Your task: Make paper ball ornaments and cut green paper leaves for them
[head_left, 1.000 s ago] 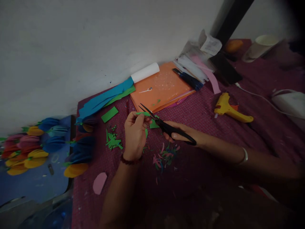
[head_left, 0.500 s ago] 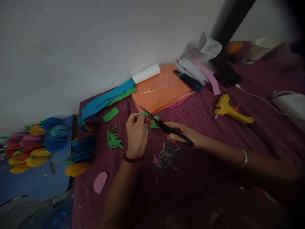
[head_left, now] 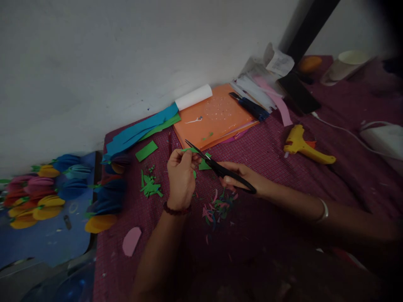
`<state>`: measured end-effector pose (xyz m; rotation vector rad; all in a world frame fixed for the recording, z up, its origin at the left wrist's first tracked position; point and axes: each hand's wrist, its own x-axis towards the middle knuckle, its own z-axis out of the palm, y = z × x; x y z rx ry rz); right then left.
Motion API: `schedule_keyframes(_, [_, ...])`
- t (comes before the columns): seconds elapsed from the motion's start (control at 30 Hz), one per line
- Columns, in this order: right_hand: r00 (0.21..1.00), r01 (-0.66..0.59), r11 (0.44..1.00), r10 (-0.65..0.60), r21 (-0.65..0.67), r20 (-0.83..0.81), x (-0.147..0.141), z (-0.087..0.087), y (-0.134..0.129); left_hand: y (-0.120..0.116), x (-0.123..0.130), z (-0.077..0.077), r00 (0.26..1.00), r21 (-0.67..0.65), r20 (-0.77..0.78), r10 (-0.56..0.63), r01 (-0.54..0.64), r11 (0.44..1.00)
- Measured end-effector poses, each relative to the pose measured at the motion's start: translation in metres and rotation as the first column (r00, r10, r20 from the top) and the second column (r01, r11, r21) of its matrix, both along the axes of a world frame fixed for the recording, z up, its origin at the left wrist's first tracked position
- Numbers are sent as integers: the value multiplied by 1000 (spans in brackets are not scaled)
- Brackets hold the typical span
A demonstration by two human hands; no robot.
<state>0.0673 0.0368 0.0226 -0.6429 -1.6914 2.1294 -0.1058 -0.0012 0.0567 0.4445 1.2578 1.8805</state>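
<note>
In the middle of the head view, my left hand (head_left: 181, 176) pinches a small piece of green paper (head_left: 189, 149) between thumb and fingers. My right hand (head_left: 236, 175) is closed around the handles of black scissors (head_left: 216, 167). The blades point up and left and lie at the green piece, beside my left fingertips. A green paper rectangle (head_left: 205, 162) lies on the table behind the scissors. Below my hands is a heap of pink, green and blue paper scraps (head_left: 218, 208). Green offcuts (head_left: 151, 184) lie left of my left hand.
Orange sheets (head_left: 204, 121) with a craft knife (head_left: 250, 107) on top lie at the back, near blue paper strips (head_left: 143, 128). A yellow glue gun (head_left: 307, 144) and a phone (head_left: 297, 93) are at right. Coloured paper balls (head_left: 48, 206) sit on a blue surface (head_left: 63, 243) at left.
Hands, scissors and green piece hold nearly the same positions. The view has shifted very slightly; nothing was picked up or let go.
</note>
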Motion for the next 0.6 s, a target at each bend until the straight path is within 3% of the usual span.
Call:
schedule_keyframes(0.37, [1000, 14, 1000, -14, -10, -23, -1, -1, -2, 0, 3, -8, 999, 40, 40, 28, -30, 999])
schedule_keyframes(0.6, [1000, 22, 999, -21, 25, -17, -2, 4, -2, -1, 7, -10, 999, 52, 37, -17, 15, 999])
